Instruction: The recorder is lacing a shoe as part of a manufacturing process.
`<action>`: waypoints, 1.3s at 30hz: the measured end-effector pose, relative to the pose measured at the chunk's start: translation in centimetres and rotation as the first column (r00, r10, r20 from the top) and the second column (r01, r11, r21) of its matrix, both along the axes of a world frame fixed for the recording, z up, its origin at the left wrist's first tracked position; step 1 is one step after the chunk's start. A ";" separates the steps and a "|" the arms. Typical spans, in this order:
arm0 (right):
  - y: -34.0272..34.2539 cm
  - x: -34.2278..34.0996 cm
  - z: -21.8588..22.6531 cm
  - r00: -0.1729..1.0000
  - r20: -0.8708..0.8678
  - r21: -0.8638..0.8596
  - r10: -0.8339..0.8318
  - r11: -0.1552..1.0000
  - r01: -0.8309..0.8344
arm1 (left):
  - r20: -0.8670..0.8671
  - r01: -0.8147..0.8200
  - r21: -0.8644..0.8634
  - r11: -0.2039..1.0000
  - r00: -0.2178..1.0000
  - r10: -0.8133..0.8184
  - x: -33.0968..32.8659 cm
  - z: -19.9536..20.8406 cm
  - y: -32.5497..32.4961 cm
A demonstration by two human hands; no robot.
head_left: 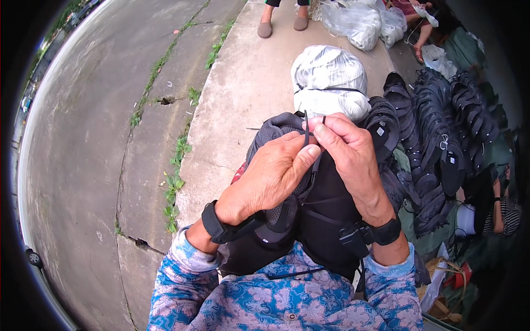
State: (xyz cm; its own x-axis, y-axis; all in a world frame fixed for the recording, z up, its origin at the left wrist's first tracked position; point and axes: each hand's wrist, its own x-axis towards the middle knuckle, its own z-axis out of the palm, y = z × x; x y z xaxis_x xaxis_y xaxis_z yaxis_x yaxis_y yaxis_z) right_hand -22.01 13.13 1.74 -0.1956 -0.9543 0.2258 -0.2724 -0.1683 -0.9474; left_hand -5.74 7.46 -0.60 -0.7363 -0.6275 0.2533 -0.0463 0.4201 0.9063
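1. Black cord [306, 127] stands nearly upright between the two hands, rising out of the left hand's grip, its tip pointing away from the wearer.
2. Left hand [270, 168]: back turned up, thumb and fingers closed on the cord.
3. Right hand [350, 149]: thumb and forefinger pinched together, a short dark piece [324, 118] showing at the fingertips. Whether this belongs to the same cord, I cannot tell.
4. Both hands are close together, fingertips almost meeting; whether they touch is hard to make out.
5. Under and just beyond the left hand is a dark grey mesh piece [270, 132], partly hidden by that hand. More dark mesh [284, 218] shows below the left hand, over the wearer's black-clad legs.
6. Dark bands circle both wrists, below blue and pink patterned sleeves [185, 281].
7. Straight beyond the hands sits a rounded white bundle [329, 71] with a black strap across it. Farther off are a person's feet in brownish shoes [265, 30] and, to their right, white plastic bags [359, 25].
8. To the right of the right hand, dark shoe-like pieces [436, 116] lie nested in rows.
9. Well left of the left hand, green plants [174, 185] grow along the pale slab's edge.
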 end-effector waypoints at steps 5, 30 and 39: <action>0.1 -0.5 -0.3 0.943 0.321 0.136 0.085 0.982 -0.134 | 0.014 0.078 0.092 0.993 0.997 -0.079 -0.3 -0.1 0.0; 0.4 -0.1 -1.3 0.843 0.517 0.059 0.150 0.976 -0.210 | 0.100 -0.010 -0.051 0.999 0.995 0.015 1.3 -0.1 1.2; 0.4 -3.0 2.9 0.958 0.126 0.348 0.258 0.893 -0.287 | 0.134 -0.383 -0.197 0.903 0.902 0.411 5.5 -4.6 5.4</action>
State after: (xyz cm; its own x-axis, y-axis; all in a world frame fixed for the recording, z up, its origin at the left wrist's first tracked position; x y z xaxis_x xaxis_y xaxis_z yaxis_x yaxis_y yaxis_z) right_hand -25.05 13.56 4.65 0.0812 -0.9858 -0.1469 -0.1910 0.1293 -0.9730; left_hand -0.28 12.90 -5.22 -0.4748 -0.8374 0.2707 -0.3853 0.4744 0.7915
